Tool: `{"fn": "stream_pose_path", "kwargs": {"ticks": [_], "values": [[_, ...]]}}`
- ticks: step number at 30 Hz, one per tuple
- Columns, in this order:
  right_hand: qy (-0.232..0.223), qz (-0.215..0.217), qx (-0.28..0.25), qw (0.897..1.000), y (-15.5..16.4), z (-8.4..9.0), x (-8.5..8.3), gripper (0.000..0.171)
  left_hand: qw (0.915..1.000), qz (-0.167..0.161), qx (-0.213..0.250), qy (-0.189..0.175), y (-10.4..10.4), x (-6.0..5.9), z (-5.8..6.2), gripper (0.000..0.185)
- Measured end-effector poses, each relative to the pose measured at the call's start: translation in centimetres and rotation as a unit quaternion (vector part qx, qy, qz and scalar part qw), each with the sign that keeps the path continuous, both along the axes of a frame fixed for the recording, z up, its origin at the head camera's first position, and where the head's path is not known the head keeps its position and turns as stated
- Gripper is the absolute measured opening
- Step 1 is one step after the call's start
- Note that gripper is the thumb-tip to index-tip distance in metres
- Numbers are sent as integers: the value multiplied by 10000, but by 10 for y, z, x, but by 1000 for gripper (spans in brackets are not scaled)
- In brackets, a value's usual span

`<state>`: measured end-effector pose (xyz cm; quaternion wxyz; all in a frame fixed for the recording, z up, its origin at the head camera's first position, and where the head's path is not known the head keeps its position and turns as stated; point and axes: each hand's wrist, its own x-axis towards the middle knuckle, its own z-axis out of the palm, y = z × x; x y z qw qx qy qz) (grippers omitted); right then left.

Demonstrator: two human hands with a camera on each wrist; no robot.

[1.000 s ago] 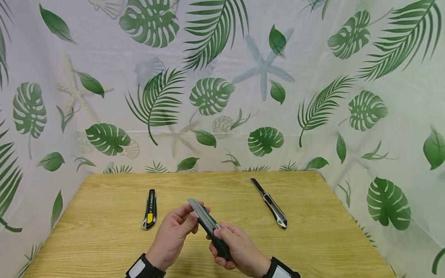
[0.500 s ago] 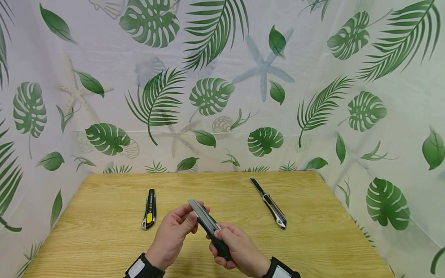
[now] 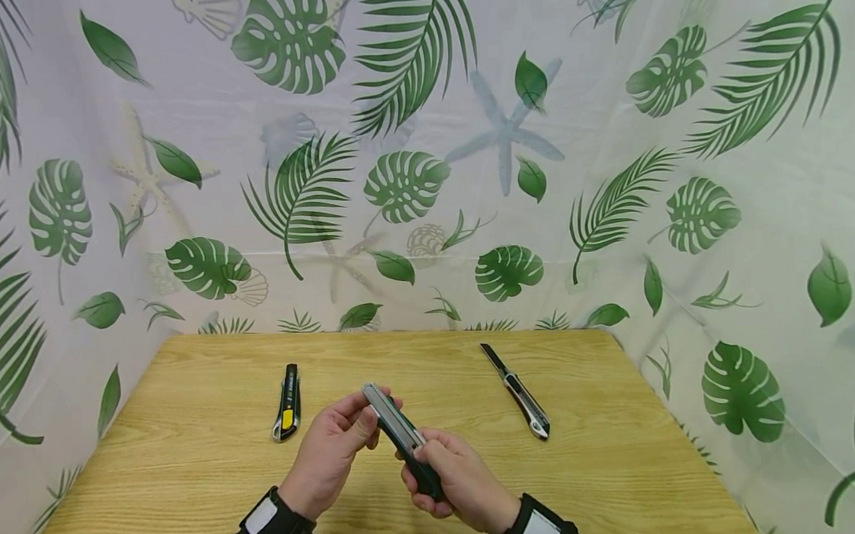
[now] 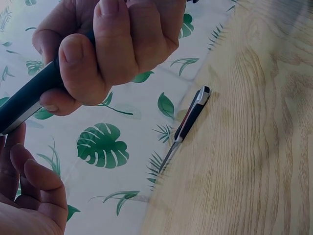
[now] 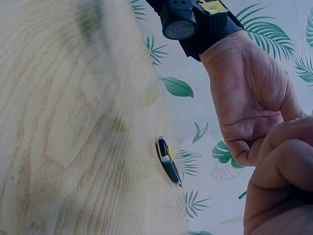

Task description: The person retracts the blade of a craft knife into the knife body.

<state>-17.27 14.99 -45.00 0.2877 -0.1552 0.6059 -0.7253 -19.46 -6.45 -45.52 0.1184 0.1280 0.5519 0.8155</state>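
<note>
A dark green snap-off utility knife (image 3: pixel 398 433) with a metal blade channel is held above the table, tilted up to the left. My right hand (image 3: pixel 452 474) grips its handle, thumb on the slider side. At its front end, my left hand (image 3: pixel 338 443) pinches the metal channel between thumb and fingers. The left wrist view shows the dark handle (image 4: pixel 34 95) running from the curled right hand (image 4: pixel 112 49) down to the left fingertips. In the right wrist view, the right hand (image 5: pixel 288 181) hides the knife.
A black and yellow utility knife (image 3: pixel 287 403) lies on the wooden table (image 3: pixel 194 464) left of my hands. On the right lies a silver and black one (image 3: pixel 524 401), its dark blade extended. A leaf-print curtain (image 3: pixel 428 290) stands behind the table.
The blade tip, slightly out at the front of the green knife a second ago, has drawn back into the channel. The right thumb has slid a little back; both hands otherwise stay put.
</note>
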Motion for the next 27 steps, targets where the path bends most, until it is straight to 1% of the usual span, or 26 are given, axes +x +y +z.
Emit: {"fn": "stream_pose_path", "kwargs": {"ticks": [9, 22, 27], "values": [[-20, 32, -42, 10000, -1, 0, 1, 28, 9999, 62, 9, -95, 0, 0, 0, 42], [-132, 135, -179, 9997, -1, 0, 1, 31, 9998, 128, 2, -154, 0, -2, 0, 44], [-111, 129, -215, 9996, -2, 0, 1, 31, 9998, 155, -29, -158, 0, -2, 0, 43]]}}
